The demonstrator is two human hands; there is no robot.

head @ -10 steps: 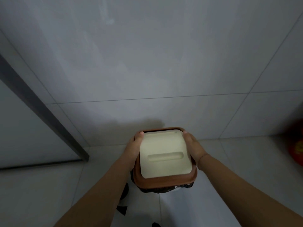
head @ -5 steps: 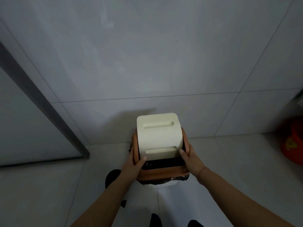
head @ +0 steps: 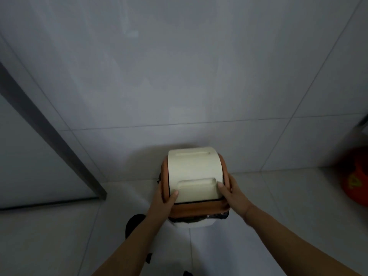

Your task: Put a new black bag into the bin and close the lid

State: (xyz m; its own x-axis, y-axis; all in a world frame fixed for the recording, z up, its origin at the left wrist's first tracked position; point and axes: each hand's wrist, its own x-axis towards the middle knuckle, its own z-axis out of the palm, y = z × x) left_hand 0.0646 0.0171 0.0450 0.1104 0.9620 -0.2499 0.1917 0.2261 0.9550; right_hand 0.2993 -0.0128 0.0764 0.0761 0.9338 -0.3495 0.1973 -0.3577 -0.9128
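Bin (head: pixel 196 224) sits on the floor (head: pixel 278 206) against the wall (head: pixel 179 76), straight ahead of us and between our two hands. We judge the bag step done: black bag (head: pixel 219 215) edges poke out under the brown rim (head: pixel 196 209), so the liner looks tucked in and the lid frame is seated over it. What we have in hand is the closing step. The cream lid (head: pixel 194 172) looks nearly flush, with only a thin dark line along its near edge

Our left hand (head: pixel 162 198) curls round the left side of the rim, thumb resting on the lid's near left corner. Our right hand (head: pixel 231 193) wraps the right side, fingers partly closed on the rim, thumb on the lid's near right corner. Neither hand holds anything loose

Next we likely need a light, even press with both thumbs to settle the flap, a check that the frame sits level all round, then letting go without dragging the bag out

An orange object (head: pixel 356 180), blurred, stands well apart at the right
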